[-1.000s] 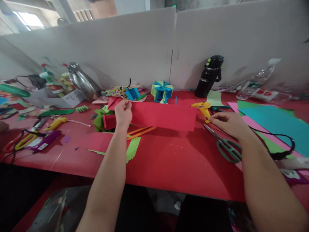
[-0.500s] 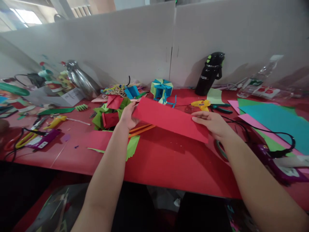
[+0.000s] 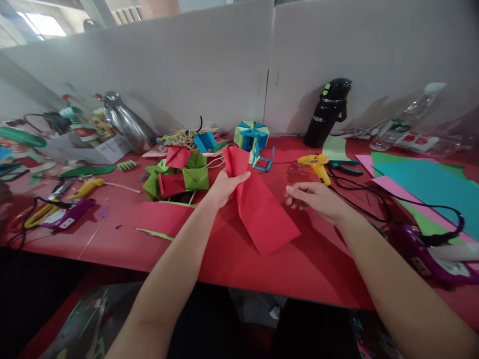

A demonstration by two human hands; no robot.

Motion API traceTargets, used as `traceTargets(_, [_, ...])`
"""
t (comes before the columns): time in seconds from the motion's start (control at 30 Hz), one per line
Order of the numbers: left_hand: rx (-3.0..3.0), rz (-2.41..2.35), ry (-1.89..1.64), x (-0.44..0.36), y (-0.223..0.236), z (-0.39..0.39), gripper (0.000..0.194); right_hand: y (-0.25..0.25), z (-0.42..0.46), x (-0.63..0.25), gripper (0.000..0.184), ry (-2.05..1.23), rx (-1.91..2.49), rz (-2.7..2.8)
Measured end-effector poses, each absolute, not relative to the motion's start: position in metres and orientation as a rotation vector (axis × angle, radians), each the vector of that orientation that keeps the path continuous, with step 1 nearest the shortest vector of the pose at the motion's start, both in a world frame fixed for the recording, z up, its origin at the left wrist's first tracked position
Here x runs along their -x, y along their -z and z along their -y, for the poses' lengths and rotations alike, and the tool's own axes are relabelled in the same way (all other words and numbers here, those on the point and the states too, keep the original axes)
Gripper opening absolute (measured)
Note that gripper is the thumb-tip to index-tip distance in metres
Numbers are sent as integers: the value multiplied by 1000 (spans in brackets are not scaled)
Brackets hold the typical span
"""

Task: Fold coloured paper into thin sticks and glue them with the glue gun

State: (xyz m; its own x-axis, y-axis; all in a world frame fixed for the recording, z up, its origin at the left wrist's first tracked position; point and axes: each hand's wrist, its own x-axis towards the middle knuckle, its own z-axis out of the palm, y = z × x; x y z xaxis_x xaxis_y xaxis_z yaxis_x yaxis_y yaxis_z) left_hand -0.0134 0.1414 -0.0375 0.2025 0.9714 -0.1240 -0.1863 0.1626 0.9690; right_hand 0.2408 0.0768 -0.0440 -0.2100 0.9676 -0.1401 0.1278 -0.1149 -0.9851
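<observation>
My left hand [image 3: 225, 188] is closed on a red sheet of paper [image 3: 265, 214], thumb on top. The sheet is bent along its length near that hand, and its lower end hangs tilted over the red table. My right hand [image 3: 316, 199] is off the sheet, to its right, with loosely curled fingers and nothing visible in them. Just beyond it lies a yellow glue gun [image 3: 315, 162]. Folded red and green paper pieces [image 3: 177, 172] are to the left of my left hand. Behind the sheet stands a blue and yellow paper model [image 3: 251, 135].
A black bottle [image 3: 326, 117], a clear plastic bottle [image 3: 409, 117] and a steel jug [image 3: 129, 124] stand along the white partition [image 3: 209, 75]. Coloured sheets [image 3: 430, 187] and a purple power strip [image 3: 430, 257] with a black cable lie right. Another power strip [image 3: 67, 215] lies left.
My right hand has let go of the red sheet. My left hand has moved right, and the sheet now hangs bent and tilted from it instead of stretched between both hands.
</observation>
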Motion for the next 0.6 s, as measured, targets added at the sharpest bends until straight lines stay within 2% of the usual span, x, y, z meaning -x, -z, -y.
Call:
traceTargets(0.13, [-1300, -940, -788, -1, 29, -119, 47, 45, -76, -223, 50, -1323, 1193, 1329])
traceTargets(0.3, [-1491, -906, -604, -17, 19, -94, 49, 52, -78, -203, 55, -1245, 1350, 1240])
traceTargets(0.37, [-1467, -942, -580, -18, 21, -93, 48, 55, -80, -200, 50, -1245, 1336, 1158])
traceTargets(0.5, [-1446, -1076, -723, -10, 36, -109, 42, 58, -86, -208, 21, -1291, 1274, 934])
traceTargets(0.6, [-1625, -1283, -791, 1, 46, -125, 37, 59, -90, -222, 19, -1303, 1320, 886])
